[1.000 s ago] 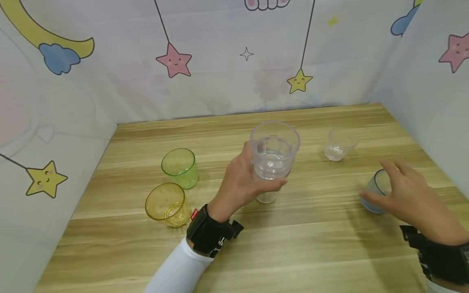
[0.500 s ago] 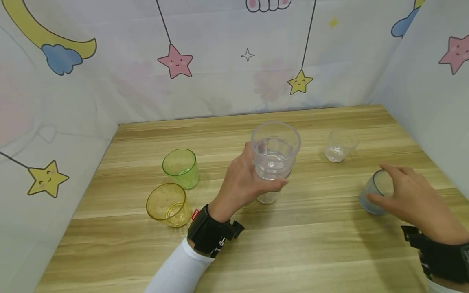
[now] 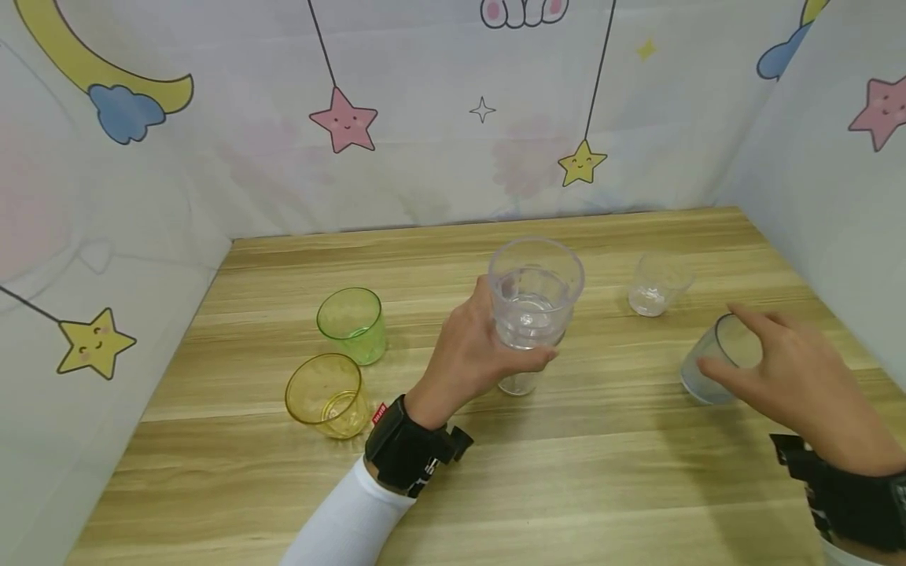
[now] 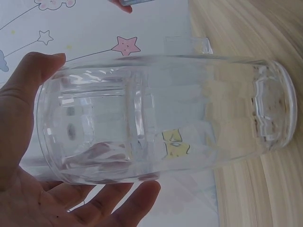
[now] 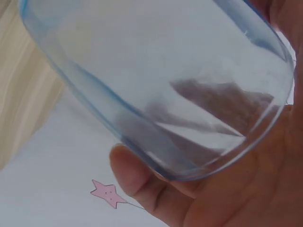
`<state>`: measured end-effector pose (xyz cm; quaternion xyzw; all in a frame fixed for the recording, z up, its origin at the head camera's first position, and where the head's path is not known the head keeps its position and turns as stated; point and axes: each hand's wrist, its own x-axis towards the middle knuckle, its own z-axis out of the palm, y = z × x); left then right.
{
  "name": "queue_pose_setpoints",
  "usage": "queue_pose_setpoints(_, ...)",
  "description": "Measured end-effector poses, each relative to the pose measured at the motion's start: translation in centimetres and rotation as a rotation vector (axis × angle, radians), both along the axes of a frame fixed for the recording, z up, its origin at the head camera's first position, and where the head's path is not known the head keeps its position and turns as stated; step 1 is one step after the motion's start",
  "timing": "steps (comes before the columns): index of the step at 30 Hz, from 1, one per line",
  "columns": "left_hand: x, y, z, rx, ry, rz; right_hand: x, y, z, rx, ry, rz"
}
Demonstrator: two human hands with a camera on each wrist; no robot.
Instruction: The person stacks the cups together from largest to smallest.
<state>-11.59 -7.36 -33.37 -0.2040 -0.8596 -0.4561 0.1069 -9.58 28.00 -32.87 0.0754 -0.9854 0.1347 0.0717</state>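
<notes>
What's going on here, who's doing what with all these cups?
A person is handling cups at a wooden table. The left grip holds a tall clear cup with what looks like a second clear cup nested in its top, and the right grip holds a blue cup. A green cup and a yellow cup stand on the left, and a small clear cup toward the back right, none of them held.

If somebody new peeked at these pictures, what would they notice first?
Probably the tall, clear, round cup in the left grip, mid-picture. Next, the bluish, round see-through cup tilted in the right grip, at right. The smiling, printed pink star, upper left of centre, might catch eyes too.
</notes>
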Motion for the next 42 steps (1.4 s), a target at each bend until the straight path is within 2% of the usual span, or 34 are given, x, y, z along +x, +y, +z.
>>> queue_pose_setpoints(6, 0.0, 0.0, 0.0, -0.003, -0.002, 0.003, 0.1, -1.2, 0.9, -0.039, 0.063, 0.023)
queue_pose_setpoints(13, 0.0, 0.0, -0.1, -0.010, -0.010, 0.008, 0.2, -2.5, 1.6, -0.071, 0.093, 0.029)
queue_pose_setpoints(30, -0.1, -0.1, -0.1, -0.016, -0.002, 0.009, -0.1, -5.0, 3.3, -0.183, 0.272, 0.084)
queue_pose_setpoints(42, -0.1, 0.0, -0.2, -0.008, 0.009, 0.005, -0.7, -6.3, 4.6, -0.204, 0.406, 0.133)
